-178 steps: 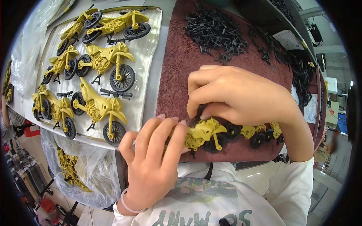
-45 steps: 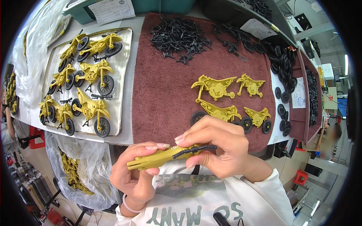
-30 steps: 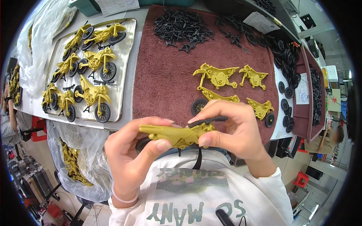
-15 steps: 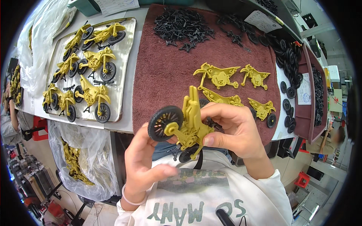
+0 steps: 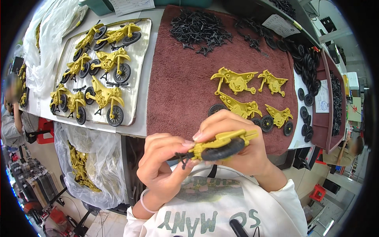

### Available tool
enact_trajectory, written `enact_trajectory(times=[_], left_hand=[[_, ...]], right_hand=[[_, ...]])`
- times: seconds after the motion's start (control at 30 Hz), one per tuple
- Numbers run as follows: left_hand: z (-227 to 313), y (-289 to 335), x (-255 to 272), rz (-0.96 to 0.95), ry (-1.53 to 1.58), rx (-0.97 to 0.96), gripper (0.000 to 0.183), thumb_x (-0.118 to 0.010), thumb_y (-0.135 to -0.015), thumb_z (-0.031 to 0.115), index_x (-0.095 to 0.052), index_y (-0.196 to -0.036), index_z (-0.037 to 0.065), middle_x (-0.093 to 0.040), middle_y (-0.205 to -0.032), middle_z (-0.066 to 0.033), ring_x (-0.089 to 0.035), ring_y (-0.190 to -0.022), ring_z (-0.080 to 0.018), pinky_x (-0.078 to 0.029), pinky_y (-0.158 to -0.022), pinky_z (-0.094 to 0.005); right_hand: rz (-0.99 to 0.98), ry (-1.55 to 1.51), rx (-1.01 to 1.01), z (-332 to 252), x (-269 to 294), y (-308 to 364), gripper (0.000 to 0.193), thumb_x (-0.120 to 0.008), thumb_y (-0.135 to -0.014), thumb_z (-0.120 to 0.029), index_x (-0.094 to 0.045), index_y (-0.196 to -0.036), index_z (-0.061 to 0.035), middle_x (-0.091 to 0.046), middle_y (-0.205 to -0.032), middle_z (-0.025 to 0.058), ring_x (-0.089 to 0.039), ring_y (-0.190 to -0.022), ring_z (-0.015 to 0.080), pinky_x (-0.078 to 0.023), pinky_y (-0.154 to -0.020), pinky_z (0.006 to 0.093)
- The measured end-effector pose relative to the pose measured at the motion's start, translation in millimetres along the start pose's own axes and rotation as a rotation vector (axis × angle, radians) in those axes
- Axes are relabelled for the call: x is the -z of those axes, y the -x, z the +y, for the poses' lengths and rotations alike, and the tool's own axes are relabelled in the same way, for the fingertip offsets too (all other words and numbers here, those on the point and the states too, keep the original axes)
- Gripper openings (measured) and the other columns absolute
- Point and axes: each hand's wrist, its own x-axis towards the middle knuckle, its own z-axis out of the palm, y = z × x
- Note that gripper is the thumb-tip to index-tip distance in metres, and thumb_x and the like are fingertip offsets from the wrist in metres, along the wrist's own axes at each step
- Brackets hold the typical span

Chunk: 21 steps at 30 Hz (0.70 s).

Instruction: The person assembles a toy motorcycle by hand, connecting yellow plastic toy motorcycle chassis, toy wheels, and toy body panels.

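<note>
Between my two hands, in front of my chest, is a yellow toy motorcycle [image 5: 197, 149] turned on its side, with a black wheel [image 5: 224, 149] facing me. My left hand [image 5: 160, 160] pinches its left end, where a small black kickstand [image 5: 183, 158] sticks out. My right hand [image 5: 241, 148] wraps round the other end. Just beyond, yellow body halves [image 5: 237, 81] lie on the brown towel [image 5: 177, 91]; some of the nearer ones have black wheels [image 5: 267, 123] at them. My fingers hide part of the toy.
At left a tray [image 5: 139, 79] carries several yellow motorcycles. Small black parts [image 5: 199, 29] are heaped at the towel's far side. Loose black wheels [image 5: 308, 100] lie at right beside a maroon bin [image 5: 323, 136]. A plastic bag [image 5: 94, 166] of yellow parts hangs below the table's left.
The motorcycle has turned from upright to lying sideways. My left hand has moved from its wheel to the kickstand end, and my right hand now grips the other end.
</note>
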Motion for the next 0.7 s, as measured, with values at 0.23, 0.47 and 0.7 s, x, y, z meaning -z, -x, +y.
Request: enact_trajectory(times=[0.23, 0.47, 0.7], left_hand=[[-8.4, 2.5, 3.7, -0.013, -0.134, -0.187, 0.030, -0.074, -0.062, -0.001, -0.072, -0.091, 0.005, -0.073, -0.090, -0.0053, -0.061, -0.079, -0.0191, -0.038, -0.079, -0.0333], [-7.8, -2.6, 9.9, -0.016, -0.129, -0.172, 0.029, -0.074, -0.062, -0.001, -0.072, -0.090, 0.005, -0.074, -0.089, -0.0065, -0.063, -0.079, -0.0201, -0.040, -0.080, -0.0330], [9.2, -32.3, 37.6, -0.388, 0.240, 0.353, 0.066, -0.088, -0.072, 0.013, -0.056, -0.128, -0.001, -0.064, -0.111, -0.0101, -0.062, -0.104, -0.0153, -0.054, -0.086, -0.0301]], right_hand=[[0.081, 0.011, 0.152, 10.4, -8.3, 2.8, 0.028, -0.078, -0.074, 0.000, -0.071, -0.101, -0.0006, -0.067, -0.093, 0.0098, -0.067, -0.083, 0.0198, -0.052, -0.071, 0.0299], [0.056, -0.040, 0.084, 10.9, -7.4, -1.2, 0.027, -0.078, -0.073, 0.000, -0.071, -0.099, -0.0002, -0.068, -0.092, 0.0089, -0.066, -0.085, 0.0193, -0.051, -0.072, 0.0284], [-0.076, 0.291, 0.047, -8.2, -8.6, -8.9, 0.069, -0.081, -0.077, -0.013, -0.050, -0.137, -0.0001, -0.064, -0.107, 0.0131, -0.063, -0.081, 0.0236, -0.053, -0.075, 0.0363]])
